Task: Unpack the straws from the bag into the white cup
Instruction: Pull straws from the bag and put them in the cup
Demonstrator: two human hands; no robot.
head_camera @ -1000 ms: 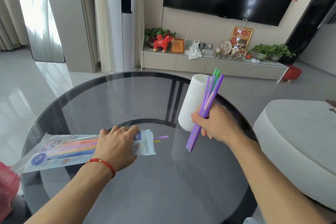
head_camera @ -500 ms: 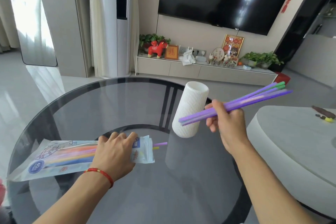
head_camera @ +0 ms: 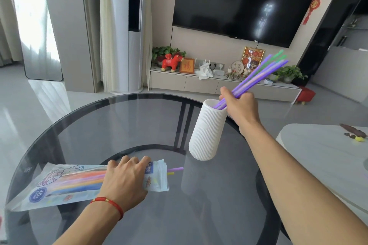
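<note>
A tall ribbed white cup [head_camera: 206, 133] stands on the round glass table [head_camera: 119, 121]. My right hand [head_camera: 242, 108] grips a bundle of purple and green straws [head_camera: 256, 77], tilted up to the right; their lower ends are inside the cup's mouth. A clear printed bag [head_camera: 65, 183] of coloured straws lies flat at the left, its open end towards the cup. My left hand [head_camera: 125, 181] presses down on the bag near that opening. A purple and a yellow straw tip [head_camera: 175, 170] poke out of the bag.
A white oval table [head_camera: 322, 157] stands close at the right with a small dark object on it. A TV unit with plants and ornaments lines the far wall. Grey floor lies beyond the table's far edge.
My right hand has lifted the straw bundle over the cup and lowered its ends into the mouth. The left hand and the bag have stayed in place.
</note>
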